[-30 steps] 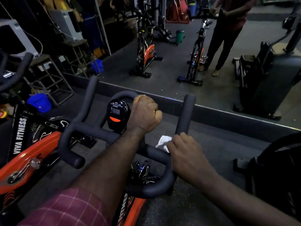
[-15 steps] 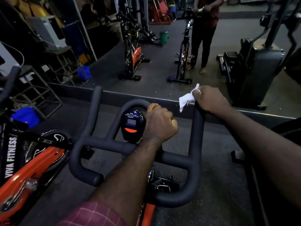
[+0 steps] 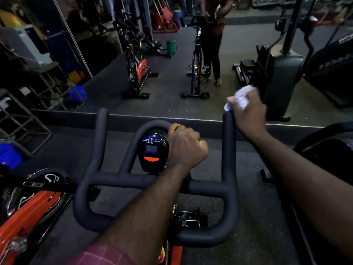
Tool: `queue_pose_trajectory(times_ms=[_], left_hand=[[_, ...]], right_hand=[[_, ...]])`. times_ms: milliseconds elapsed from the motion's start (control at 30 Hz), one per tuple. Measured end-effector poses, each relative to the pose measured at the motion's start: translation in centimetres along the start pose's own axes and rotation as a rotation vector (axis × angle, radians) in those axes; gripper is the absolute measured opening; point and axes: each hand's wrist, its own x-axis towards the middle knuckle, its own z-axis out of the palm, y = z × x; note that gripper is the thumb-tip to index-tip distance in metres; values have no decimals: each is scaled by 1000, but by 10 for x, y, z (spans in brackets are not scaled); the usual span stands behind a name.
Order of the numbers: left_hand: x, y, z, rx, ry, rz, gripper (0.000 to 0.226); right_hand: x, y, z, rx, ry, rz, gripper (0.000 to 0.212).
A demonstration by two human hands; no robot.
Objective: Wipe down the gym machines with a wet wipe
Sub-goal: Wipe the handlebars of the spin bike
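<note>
Blurred: wet wipe (image 3: pixel 242 95) (right hand (image 3: pixel 249 114) too).

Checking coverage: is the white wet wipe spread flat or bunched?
Bunched: white wet wipe crumpled in the right hand, at tip of the black handlebar.

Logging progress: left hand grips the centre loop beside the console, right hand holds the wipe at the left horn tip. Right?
No: head view shows the right hand holding the wipe at the right horn tip, not the left. The left hand grips the centre loop beside the console.
</note>
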Motion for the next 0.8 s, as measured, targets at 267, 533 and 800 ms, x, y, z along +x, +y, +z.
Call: queue_pose_trajectory(times_ms=[267,533,800], left_hand=[[2,-1,0,0,-42,-2,23],[1,1,-1,-3,-36,-4,25],[0,1,0,1,-51,1,21]], right_hand=[[2,-13,18,219,-386,204,50],[-15,0,22,1172,-110,715,25],[-128,41,-4,805,-92,672,19]])
